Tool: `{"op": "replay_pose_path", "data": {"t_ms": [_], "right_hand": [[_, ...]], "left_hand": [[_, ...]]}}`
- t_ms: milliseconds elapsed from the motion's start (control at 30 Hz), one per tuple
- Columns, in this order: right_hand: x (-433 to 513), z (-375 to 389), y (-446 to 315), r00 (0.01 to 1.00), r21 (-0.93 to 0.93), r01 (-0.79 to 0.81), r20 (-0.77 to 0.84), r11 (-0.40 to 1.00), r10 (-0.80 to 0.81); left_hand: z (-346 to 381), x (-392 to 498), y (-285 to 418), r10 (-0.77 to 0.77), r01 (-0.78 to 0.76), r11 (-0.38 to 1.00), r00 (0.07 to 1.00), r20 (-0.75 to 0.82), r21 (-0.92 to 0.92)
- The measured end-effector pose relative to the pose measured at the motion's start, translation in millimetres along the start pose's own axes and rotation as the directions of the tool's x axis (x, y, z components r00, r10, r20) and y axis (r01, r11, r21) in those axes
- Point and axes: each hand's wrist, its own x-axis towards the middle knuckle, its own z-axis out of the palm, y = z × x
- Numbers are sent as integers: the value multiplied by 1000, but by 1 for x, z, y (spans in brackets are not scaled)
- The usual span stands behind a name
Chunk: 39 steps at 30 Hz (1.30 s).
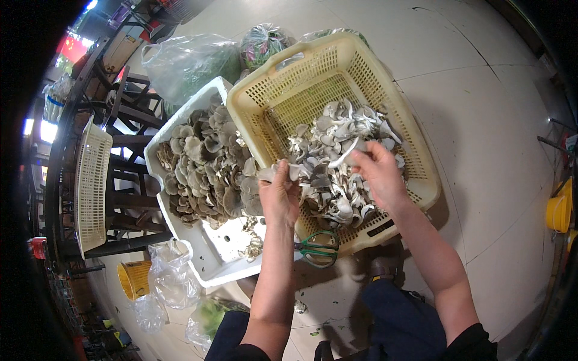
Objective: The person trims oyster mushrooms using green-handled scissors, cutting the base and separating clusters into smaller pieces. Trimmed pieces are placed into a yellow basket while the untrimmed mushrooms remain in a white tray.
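Observation:
My left hand (281,192) grips a small cluster of oyster mushrooms (293,172) over the near left rim of a yellow plastic basket (424,173). Between the thumb and fingers of my right hand (375,169) is a single oyster mushroom (347,153), above the heap of separated mushrooms (336,122) in the basket. To the left, a white foam box (178,239) holds large clumps of grey-brown oyster mushrooms (194,149). Green-handled scissors (319,249) lie at the basket's near edge, their blades mostly hidden by my left forearm.
Clear plastic bags of greens (198,63) stand behind the box and basket. A yellow bucket (134,280), empty-looking plastic bags (174,275) and a bag of leafy greens (212,316) are at the near left. Dark wooden stools (135,171) and an upright cream basket (93,185) stand farther left.

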Motion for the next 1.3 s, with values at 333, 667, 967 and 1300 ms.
{"op": "replay_pose_path", "data": {"t_ms": [333, 667, 967, 1300], "right_hand": [[4, 15, -7, 912, -378, 337, 360, 862, -198], [-7, 29, -16, 902, -134, 32, 430, 990, 29], [-6, 27, -9, 943, -352, 89, 332, 932, 35], [33, 16, 21, 989, 267, 54, 120, 962, -89]], "left_hand": [[-5, -8, 12, -216, 274, 962, 714, 666, 18], [-11, -7, 11, -371, 271, 928, 589, 718, 256], [6, -17, 12, -224, -55, 874, 837, 500, 483], [-9, 24, 14, -126, 115, 991, 974, 185, 70]]}}
